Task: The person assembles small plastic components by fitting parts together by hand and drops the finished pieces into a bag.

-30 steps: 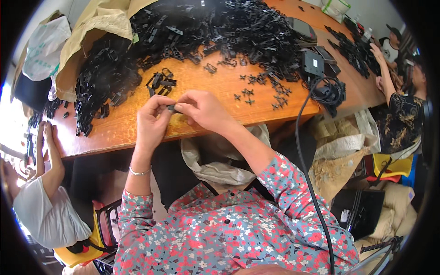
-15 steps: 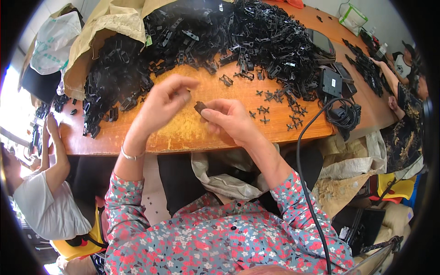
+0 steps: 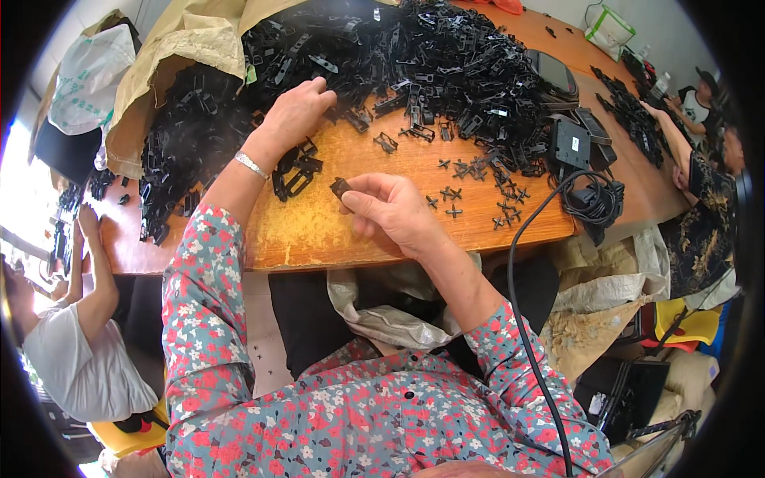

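Note:
My right hand (image 3: pixel 390 211) pinches a small dark plastic piece (image 3: pixel 340 188) between thumb and fingers, just above the worn orange table (image 3: pixel 303 239). Farther off, my left hand (image 3: pixel 301 110) is at the near edge of a big heap of black plastic clips (image 3: pixel 470 72). Its fingers are curled down, and their tips are hidden, so what they grip does not show. Beneath that wrist lie a few loose black frame-shaped parts (image 3: pixel 301 171). To the right of my right hand, several small black cross-shaped pieces (image 3: pixel 450 193) are scattered.
A brown paper sack (image 3: pixel 187 48) spills black parts at the left. On the right lie a black box (image 3: pixel 570 143) and a coiled cable (image 3: pixel 594 197), whose cord runs down past my right arm. Co-workers sit at both sides, one in a white shirt (image 3: pixel 92 358).
My left hand has moved up and away from beside my right hand to the heap's edge. The right hand keeps its pinch on the small piece, nearly in place.

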{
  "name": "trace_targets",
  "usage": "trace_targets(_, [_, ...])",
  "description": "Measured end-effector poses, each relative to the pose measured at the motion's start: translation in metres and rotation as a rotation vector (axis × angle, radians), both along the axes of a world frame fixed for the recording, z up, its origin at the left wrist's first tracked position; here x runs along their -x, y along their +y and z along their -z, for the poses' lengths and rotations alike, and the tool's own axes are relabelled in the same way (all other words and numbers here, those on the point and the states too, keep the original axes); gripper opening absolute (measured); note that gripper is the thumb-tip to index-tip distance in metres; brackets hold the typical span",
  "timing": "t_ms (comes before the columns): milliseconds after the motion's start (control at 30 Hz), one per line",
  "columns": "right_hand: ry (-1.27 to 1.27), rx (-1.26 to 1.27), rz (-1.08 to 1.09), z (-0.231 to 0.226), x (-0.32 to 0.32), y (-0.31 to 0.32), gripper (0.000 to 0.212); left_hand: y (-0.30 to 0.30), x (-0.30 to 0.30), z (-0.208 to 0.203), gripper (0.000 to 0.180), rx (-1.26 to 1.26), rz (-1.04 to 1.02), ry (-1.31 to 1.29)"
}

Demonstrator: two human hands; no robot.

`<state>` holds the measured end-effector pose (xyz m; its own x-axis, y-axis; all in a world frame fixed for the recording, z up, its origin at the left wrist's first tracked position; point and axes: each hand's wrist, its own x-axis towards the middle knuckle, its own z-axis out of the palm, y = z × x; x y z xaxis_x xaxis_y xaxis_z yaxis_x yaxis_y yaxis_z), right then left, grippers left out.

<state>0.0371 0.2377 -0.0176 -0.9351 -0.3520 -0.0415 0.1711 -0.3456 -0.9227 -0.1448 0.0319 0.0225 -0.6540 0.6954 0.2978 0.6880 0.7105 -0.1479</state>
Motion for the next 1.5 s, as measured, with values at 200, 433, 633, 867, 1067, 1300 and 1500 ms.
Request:
trace_targets(200, [0.011, 0.059, 0.010, 0.005, 0.000, 0.003, 0.030, -0.007, -0.021, -0.005, 0.029, -0.351, 0.034, 0.071])
trace_targets(433, [0.048, 0.077, 0.144, 0.007, -0.007, 0.006, 0.030, -0.002, -0.122, -0.022, 0.031, -1.327, -0.059, -0.846])
trace_targets(633, [0.114, -0.003, 0.218, 0.003, -0.024, 0.002, 0.030, -0.004, -0.178, 0.001, 0.037, -1.422, -0.047, -1.041])
trace_targets(867, [0.186, -0.131, 0.163, -0.011, -0.038, -0.005, 0.031, 0.001, -0.198, 0.003, 0.037, -1.366, -0.010, -1.046])
trace_targets(1067, [0.269, -0.302, 0.229, -0.009, -0.045, -0.006, 0.027, 0.017, -0.217, 0.008, 0.042, -1.411, -0.051, -0.981])
trace_targets(1300, [0.752, -0.712, 0.535, -0.002, -0.049, -0.013, 0.031, 0.040, -0.234, 0.011, 0.051, -1.239, -0.076, -0.624])
trace_targets(1500, [0.499, -0.567, 0.461, -0.005, -0.056, -0.010, 0.031, 0.043, -0.237, 0.015, 0.043, -1.193, -0.054, -0.493])
